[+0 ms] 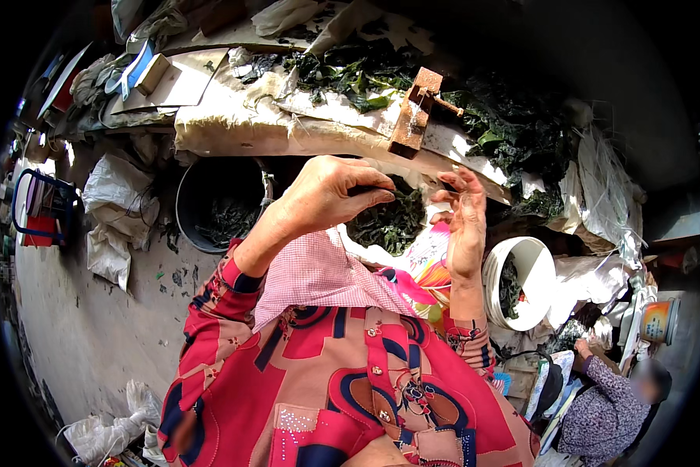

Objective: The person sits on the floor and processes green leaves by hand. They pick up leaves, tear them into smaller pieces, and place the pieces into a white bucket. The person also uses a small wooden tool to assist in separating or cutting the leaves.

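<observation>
My left hand [332,195] is raised in front of my body, thumb and forefinger brought close together. A dark sliver shows between them; whether it is a piece of leaf or shadow is unclear. To the right, my right hand [465,225] is lifted with its fingers apart and slightly curled, and I make out nothing held in it. Below and between both hands, dark green seaweed [388,225] fills a pale-lined container at my lap. Just beyond the hands, a rusty metal block with a bolt [411,119] sits on the bench edge.
More seaweed [502,128] is heaped along the cloth-covered bench [233,131]. A black bucket [189,216] stands at left, a white bucket [537,286] at right, both with seaweed inside. A white sack [113,198] lies left. Another person [607,408] sits at lower right.
</observation>
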The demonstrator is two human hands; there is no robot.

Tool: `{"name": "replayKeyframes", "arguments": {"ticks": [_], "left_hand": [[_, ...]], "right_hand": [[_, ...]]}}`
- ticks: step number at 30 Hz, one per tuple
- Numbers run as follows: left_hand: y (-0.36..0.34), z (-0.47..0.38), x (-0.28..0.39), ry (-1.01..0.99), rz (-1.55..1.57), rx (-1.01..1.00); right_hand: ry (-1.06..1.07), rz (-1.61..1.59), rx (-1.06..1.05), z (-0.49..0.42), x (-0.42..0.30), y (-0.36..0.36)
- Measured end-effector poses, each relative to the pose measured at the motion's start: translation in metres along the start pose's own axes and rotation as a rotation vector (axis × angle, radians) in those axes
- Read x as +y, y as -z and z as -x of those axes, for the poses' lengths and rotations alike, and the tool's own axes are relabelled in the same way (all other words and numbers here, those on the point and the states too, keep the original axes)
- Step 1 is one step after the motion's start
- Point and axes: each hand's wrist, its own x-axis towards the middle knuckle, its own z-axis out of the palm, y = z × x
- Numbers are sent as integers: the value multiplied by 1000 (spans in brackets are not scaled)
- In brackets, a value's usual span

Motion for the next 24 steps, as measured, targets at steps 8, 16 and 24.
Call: {"name": "replayKeyframes", "arguments": {"ticks": [8,16,24], "left_hand": [[1,-47,-38,96,88,-197],[-9,-56,-98,307,241,-237],[-11,-81,-159,384,79,-61]], "right_hand": [[92,674,-247,-23,37,-1],[-98,339,-80,-43,54,21],[112,623,87,-116,78,63]]}}
